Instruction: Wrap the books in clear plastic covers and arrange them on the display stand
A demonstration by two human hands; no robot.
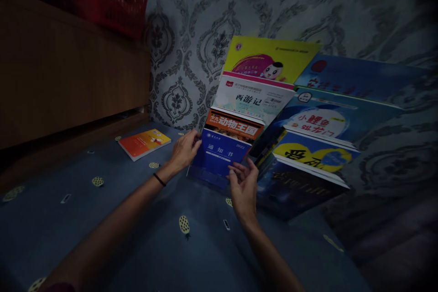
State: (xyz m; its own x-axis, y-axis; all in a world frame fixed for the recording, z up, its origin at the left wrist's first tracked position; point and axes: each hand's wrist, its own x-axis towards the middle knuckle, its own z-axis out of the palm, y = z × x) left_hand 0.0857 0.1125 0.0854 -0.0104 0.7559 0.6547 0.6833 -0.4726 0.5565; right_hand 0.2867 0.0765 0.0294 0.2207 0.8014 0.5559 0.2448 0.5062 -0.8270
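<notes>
A blue booklet (219, 157) with white lettering and "2022" stands at the front of the left column of a tiered book display. My left hand (185, 149), a dark band at its wrist, closes its fingers on the booklet's left edge. At the lower right edge, my right hand (244, 187) has its thumb and fingers against the same booklet. Behind it rise an orange-and-brown book (234, 126), a pale book with a pink top edge (255, 96) and a yellow book (270, 57). The stand under the books is mostly hidden.
Right of them stands a second column, with a dark blue book (304, 187) in front and a blue-and-yellow book (316, 153) behind. An orange book (145, 143) lies flat on the pineapple-patterned cloth (143, 219). A red basket (109, 0) sits on wooden furniture (75, 64); patterned wallpaper is behind.
</notes>
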